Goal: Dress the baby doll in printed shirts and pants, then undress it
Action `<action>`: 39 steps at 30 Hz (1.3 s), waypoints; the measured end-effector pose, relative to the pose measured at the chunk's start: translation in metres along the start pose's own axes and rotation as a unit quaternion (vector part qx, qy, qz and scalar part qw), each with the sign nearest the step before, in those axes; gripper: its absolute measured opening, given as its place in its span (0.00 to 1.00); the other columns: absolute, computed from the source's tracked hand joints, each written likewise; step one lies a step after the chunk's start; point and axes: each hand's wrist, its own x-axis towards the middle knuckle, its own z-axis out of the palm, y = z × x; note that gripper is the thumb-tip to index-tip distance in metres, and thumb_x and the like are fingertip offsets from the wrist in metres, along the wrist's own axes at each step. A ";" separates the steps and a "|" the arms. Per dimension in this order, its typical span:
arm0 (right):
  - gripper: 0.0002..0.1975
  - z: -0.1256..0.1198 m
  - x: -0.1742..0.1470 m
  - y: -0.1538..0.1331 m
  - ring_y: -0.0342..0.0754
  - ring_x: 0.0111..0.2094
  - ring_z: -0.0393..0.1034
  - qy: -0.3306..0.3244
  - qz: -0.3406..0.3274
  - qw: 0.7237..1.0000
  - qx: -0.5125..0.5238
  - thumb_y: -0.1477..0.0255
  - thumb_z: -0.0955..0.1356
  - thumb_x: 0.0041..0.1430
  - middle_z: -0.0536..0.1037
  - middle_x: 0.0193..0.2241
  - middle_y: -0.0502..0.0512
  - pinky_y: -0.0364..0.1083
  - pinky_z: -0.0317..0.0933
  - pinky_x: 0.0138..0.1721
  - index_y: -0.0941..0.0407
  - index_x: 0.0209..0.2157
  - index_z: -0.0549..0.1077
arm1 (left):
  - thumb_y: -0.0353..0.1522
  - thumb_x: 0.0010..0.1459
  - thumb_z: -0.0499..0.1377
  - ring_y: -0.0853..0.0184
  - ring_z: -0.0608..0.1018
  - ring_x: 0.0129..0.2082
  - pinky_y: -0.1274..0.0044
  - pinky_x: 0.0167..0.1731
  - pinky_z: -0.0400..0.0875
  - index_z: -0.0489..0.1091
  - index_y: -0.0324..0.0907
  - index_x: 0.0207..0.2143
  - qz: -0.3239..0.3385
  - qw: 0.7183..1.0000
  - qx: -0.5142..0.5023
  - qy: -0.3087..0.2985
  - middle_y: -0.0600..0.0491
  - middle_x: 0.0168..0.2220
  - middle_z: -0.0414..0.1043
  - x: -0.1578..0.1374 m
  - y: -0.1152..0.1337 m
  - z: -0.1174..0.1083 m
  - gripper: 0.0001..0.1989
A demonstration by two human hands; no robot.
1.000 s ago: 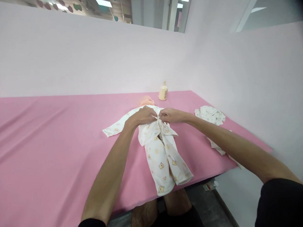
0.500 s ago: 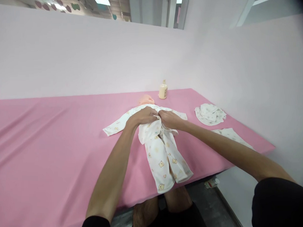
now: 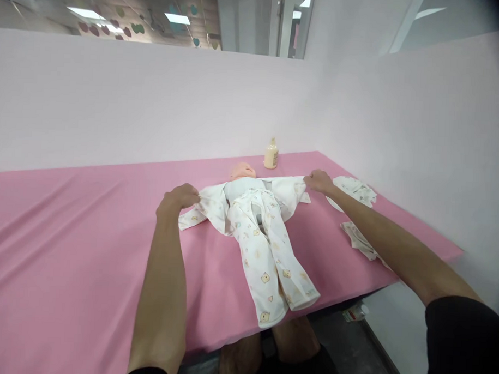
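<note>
A baby doll (image 3: pixel 242 170) lies on its back, its head toward the wall, dressed in a white baby top and white pants (image 3: pixel 256 247) printed with small bears. My left hand (image 3: pixel 178 198) is closed on the left front panel of the top (image 3: pixel 214 203) and holds it out to the left. On the other side, my right hand (image 3: pixel 318 181) pinches the right front panel, stretched out to the right. Between the panels the doll's pale torso and the waistband of the pants show. An opening gapes at the crotch of the pants.
The doll lies on a pink-covered table (image 3: pixel 87 247) against white walls. Behind its head stands a cream pump bottle (image 3: pixel 271 154). To the right are a white printed cloth piece (image 3: pixel 353 189) and another folded cloth (image 3: pixel 360 240), partly behind my right forearm.
My hands were together over the doll's chest at the closed top. They have moved apart to either side, spreading the front panels and uncovering the torso and waistband.
</note>
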 end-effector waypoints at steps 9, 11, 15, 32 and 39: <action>0.10 0.035 0.003 -0.014 0.62 0.44 0.72 -0.011 -0.014 0.999 -0.049 0.74 0.64 0.57 0.75 0.44 0.70 0.53 0.63 0.40 0.60 0.40 0.72 | 0.36 0.52 0.61 0.52 0.78 0.49 0.67 0.45 0.70 0.74 0.44 0.43 -0.045 0.999 0.003 -0.023 0.45 0.48 0.77 0.016 -0.018 0.019 0.15; 0.11 0.033 -0.002 -0.031 0.61 0.47 0.71 0.023 -0.049 0.998 -0.044 0.74 0.60 0.61 0.73 0.49 0.70 0.53 0.62 0.44 0.60 0.42 0.71 | 0.40 0.54 0.60 0.54 0.76 0.53 0.70 0.46 0.70 0.70 0.44 0.53 -0.016 0.998 -0.045 -0.028 0.45 0.56 0.73 0.022 -0.017 0.025 0.24; 0.10 0.032 -0.015 -0.085 0.56 0.46 0.70 0.052 -0.203 0.977 0.029 0.72 0.60 0.63 0.75 0.46 0.64 0.51 0.63 0.45 0.58 0.40 0.71 | 0.49 0.59 0.56 0.55 0.73 0.57 0.72 0.47 0.70 0.62 0.39 0.61 0.000 0.998 -0.051 -0.028 0.41 0.61 0.67 0.029 -0.008 0.041 0.34; 0.24 0.077 -0.016 -0.251 0.57 0.43 0.76 -0.181 -0.487 0.834 -0.186 0.72 0.70 0.49 0.77 0.50 0.64 0.47 0.66 0.34 0.58 0.50 0.71 | 0.31 0.66 0.47 0.51 0.75 0.54 0.66 0.47 0.69 0.68 0.41 0.52 -0.041 0.995 0.011 0.089 0.38 0.55 0.71 0.025 0.005 0.062 0.16; 0.29 0.091 0.002 -0.251 0.59 0.50 0.73 -0.151 -0.484 0.845 -0.172 0.67 0.73 0.48 0.76 0.53 0.63 0.49 0.66 0.43 0.57 0.53 0.71 | 0.34 0.70 0.42 0.50 0.73 0.56 0.65 0.49 0.68 0.66 0.38 0.54 -0.036 0.995 0.013 0.088 0.36 0.55 0.70 0.024 0.003 0.065 0.19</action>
